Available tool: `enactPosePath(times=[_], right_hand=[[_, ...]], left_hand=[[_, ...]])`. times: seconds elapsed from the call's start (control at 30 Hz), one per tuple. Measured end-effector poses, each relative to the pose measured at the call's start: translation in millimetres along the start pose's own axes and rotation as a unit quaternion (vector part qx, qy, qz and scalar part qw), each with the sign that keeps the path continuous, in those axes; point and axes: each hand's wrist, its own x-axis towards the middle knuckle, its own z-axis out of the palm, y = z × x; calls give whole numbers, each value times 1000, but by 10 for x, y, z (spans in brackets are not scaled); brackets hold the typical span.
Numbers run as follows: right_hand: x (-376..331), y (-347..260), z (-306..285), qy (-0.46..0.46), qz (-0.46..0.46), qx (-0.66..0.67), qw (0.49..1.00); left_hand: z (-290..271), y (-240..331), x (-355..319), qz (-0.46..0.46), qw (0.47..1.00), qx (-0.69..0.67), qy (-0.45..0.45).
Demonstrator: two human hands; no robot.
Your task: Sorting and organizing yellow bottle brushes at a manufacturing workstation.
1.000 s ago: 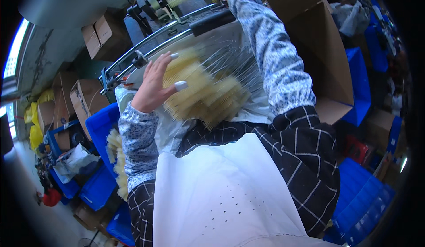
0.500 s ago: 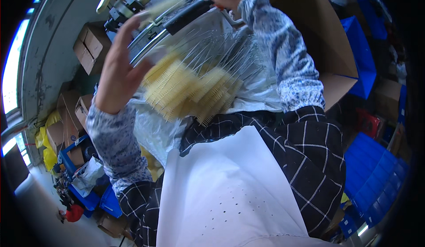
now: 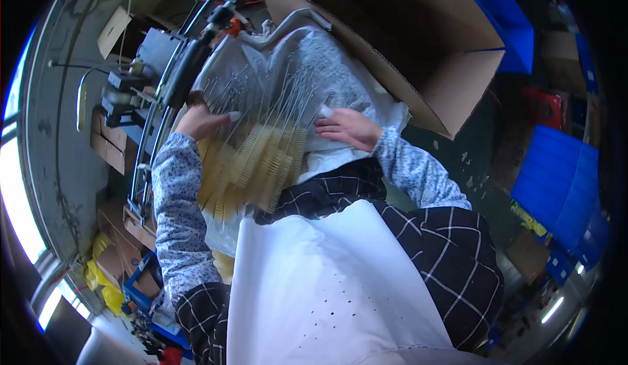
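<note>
Brushes (image 3: 261, 156) with yellow bristles and thin wire stems lie bundled at the centre of the frame, over a clear plastic bag (image 3: 366, 103). The left hand (image 3: 203, 121) grips the wire stems at the bundle's left edge, fingers curled around them. The right hand (image 3: 347, 128) rests flat on the bag just right of the bundle, fingers stretched out. An open cardboard box (image 3: 418, 57) fills the upper right. A dark metal rack (image 3: 163, 97) runs down the upper left. Blue crates (image 3: 562, 182) stand at the right edge.
</note>
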Motion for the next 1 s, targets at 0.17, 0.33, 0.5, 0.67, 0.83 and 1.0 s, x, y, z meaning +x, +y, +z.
enactPosePath(times=[0.17, 0.33, 0.5, 0.67, 0.83, 1.0], right_hand=[[293, 108, 248, 24, -35, 37, 998], [157, 155, 323, 45, -28, 39, 998], [874, 540, 425, 69, -132, 142, 979], [1093, 295, 338, -18, -27, 295, 955], [924, 264, 341, -94, -82, 168, 978], [865, 235, 265, -118, -125, 153, 973]], left_hand=[[125, -113, 73, 39, 990, -103, 92], [207, -184, 134, -8, 985, -168, -30], [250, -162, 173, 40, 964, -253, -70], [254, 18, 143, 70, 948, -295, -99], [305, -93, 168, 94, 949, -277, -122], [447, -71, 69, 123, 931, -340, -53]])
